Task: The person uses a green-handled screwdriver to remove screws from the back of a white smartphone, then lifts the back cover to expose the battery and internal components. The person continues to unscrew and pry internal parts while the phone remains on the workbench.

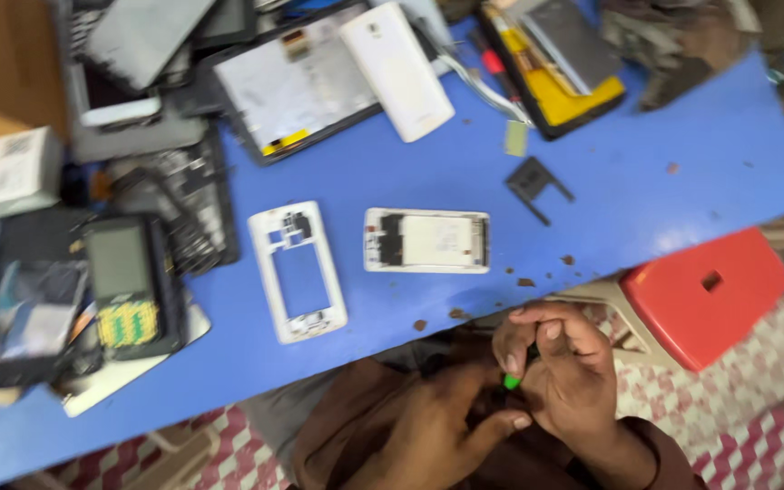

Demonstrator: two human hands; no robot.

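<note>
- Blue table point(646, 172) across most of the view, chipped in small brown spots near the front edge, crowded with phone parts at the back and left.
- Red stool point(705, 295) with a square hole in its seat, below the table's front edge at the right, on a red and white checked floor.
- Dark open phone point(297, 86) with a pale inner plate, at the back, touching a white back cover point(396, 68) tilted beside it.
- Black tray with a yellow lining point(583, 95) at the back right, a grey slab lying in it.
- Black keypad device point(129, 286) with a grey screen and yellow keys, at the left, on top of a heap of other parts.
- White phone frame point(298, 270), hollow in the middle, lying flat near the table's front edge.
- White phone body point(426, 240), inner side up, just to the right of the frame and apart from it.
- Small dark square piece point(534, 181) well behind the hands, alone on the blue.
- Right hand point(560, 372) below the table edge, over the lap, fingers curled shut around a small tool point(512, 382); left hand point(433, 436) pressed against it, fingers bent toward the same spot, its own hold not clear enough to tell.
- Tool tiny and mostly hidden: only a bright green tip showing between the fingers, with a dark bit above it; blurred, shape otherwise not readable.
</note>
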